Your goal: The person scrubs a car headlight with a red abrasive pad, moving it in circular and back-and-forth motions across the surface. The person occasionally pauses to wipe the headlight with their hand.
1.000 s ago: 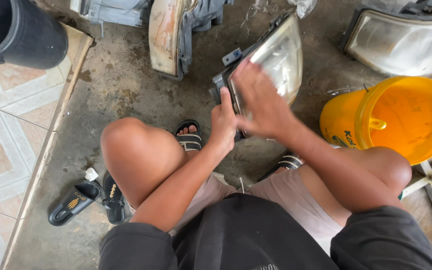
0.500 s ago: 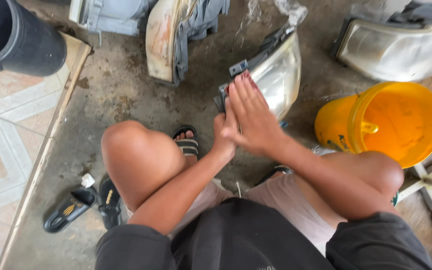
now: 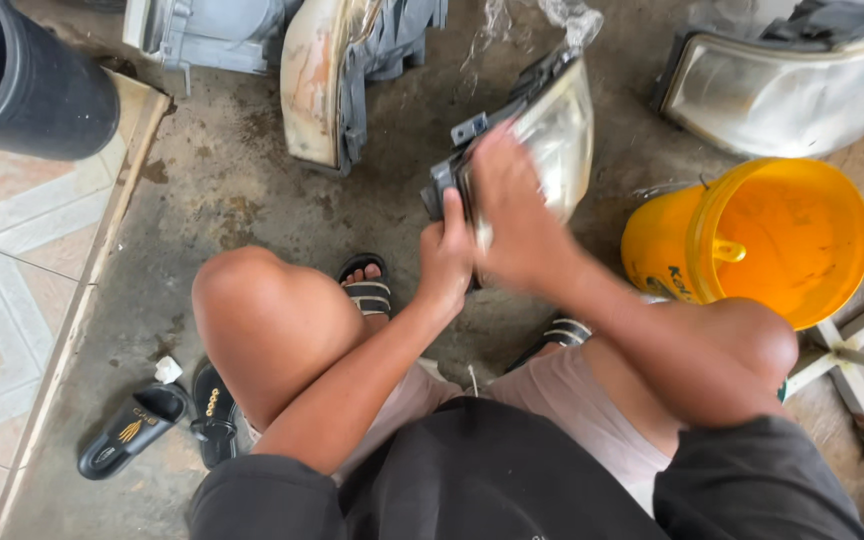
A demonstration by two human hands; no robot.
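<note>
- Head view: your left hand (image 3: 444, 262) is closed around the lower dark edge of the headlight (image 3: 552, 140), which stands tilted on the concrete floor (image 3: 252, 210) before your knees.
- Your right hand (image 3: 512, 215) lies flat and open on its clear lens; it is blurred.
- I judge the lamp light, stiff, smooth, maybe fragile: grip the housing edge.
- The yellow bucket (image 3: 752, 240) stands near, on your right.

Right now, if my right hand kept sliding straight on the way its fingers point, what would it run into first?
The right hand lies flat on the headlight lens, fingers pointing up and away. Past the lens edge, the crumpled clear plastic wrap on the concrete looks first in line, though depth is hard to judge.
</note>
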